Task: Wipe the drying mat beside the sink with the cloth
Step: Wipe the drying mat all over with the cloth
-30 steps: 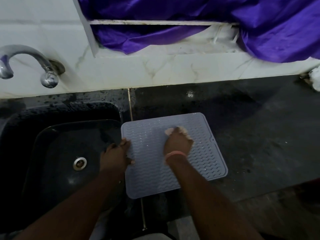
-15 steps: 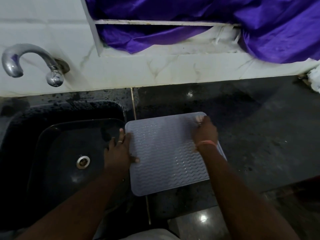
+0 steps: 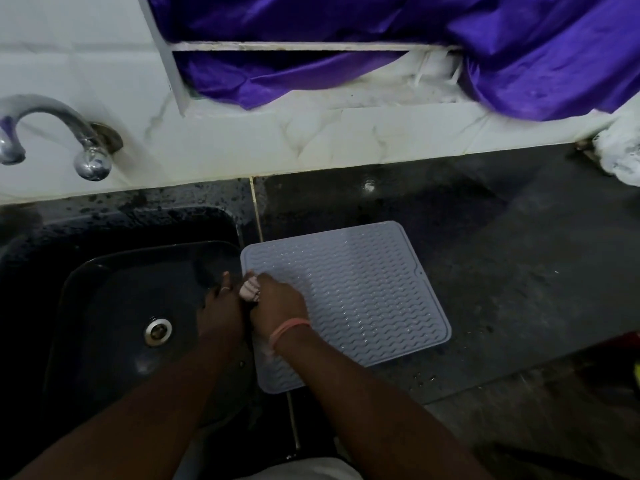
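The mat (image 3: 349, 299) is a pale grey-blue square with rounded corners, a raised rim and rows of wavy ridges that catch small glints of wet; a small notch breaks its rim at 3 o'clock. It lies flat on the dark tabletop (image 3: 502, 271), turned slightly so its far corner points toward 1 o'clock, and its 9 o'clock edge runs right along the sink (image 3: 114, 306). The right hand (image 3: 278, 303) rests on the mat near that 9 o'clock edge, its grip curled round a small bunched cloth (image 3: 250, 292), pale pink with dark marks, which peeks out past the knuckles and presses on the ridges. A pink band (image 3: 287, 330) circles the right wrist. The left hand (image 3: 221, 311) sits just beside it at the mat's sink-side edge, touching the right hand; a ring shows on one finger, but whether its grip pinches the mat's rim I cannot tell. The sink is black and glossy with a metal drain (image 3: 158, 331). At 10 o'clock a chrome tap (image 3: 55, 133) juts from the white marble wall (image 3: 311, 143). Purple fabric (image 3: 450, 46) drapes across the ledge at 12 o'clock.
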Available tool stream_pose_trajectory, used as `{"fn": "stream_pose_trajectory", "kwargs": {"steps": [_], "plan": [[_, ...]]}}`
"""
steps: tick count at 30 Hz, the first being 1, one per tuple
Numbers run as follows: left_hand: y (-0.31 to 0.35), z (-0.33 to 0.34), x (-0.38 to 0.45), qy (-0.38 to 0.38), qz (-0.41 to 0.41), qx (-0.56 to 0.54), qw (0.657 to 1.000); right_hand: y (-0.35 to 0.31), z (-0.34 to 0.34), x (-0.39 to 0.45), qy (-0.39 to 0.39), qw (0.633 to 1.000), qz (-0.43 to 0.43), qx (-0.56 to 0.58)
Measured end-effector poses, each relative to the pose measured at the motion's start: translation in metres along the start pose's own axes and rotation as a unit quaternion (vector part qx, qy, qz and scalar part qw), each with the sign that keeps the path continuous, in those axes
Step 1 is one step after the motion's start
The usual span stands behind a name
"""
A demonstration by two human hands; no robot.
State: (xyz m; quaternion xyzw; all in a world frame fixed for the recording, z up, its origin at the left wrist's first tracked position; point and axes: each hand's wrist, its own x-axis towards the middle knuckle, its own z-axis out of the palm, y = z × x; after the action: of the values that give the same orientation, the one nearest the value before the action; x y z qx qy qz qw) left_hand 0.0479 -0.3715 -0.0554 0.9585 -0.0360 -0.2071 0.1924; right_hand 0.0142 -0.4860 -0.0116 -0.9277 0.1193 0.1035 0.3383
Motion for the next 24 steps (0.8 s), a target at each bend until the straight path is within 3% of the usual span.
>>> {"fn": "stream_pose_trajectory", "kwargs": {"steps": [2,4,7,9,14,19,22,24], "plan": [[0.001,0.000,-0.006,-0.024,0.014,0.032,0.999,0.018,-0.027,0.003,0.028,0.994,0.042,0.093],[0.001,0.000,-0.011,-0.031,0.014,0.017,0.999,0.055,-0.063,0.004,0.104,0.983,0.092,0.121],[-0.001,0.009,-0.019,-0.008,0.024,0.006,1.000,0.124,-0.116,0.001,0.218,0.961,0.170,0.020],[-0.004,0.011,-0.021,-0.017,0.019,-0.009,1.000,0.158,-0.133,-0.001,0.235,0.947,0.218,-0.033],[-0.005,0.002,-0.012,-0.055,0.039,0.047,0.997,0.141,-0.084,-0.002,0.202,0.942,0.227,-0.145],[0.002,0.003,-0.013,-0.046,0.049,0.048,0.997,0.063,-0.017,-0.015,0.099,0.962,0.135,-0.214],[0.001,0.002,-0.016,-0.013,0.058,0.074,0.995,0.025,0.004,-0.020,0.063,0.981,0.043,-0.178],[0.000,0.003,-0.017,0.011,0.050,0.059,0.997,0.013,-0.001,-0.017,0.024,0.996,0.017,-0.082]]}}
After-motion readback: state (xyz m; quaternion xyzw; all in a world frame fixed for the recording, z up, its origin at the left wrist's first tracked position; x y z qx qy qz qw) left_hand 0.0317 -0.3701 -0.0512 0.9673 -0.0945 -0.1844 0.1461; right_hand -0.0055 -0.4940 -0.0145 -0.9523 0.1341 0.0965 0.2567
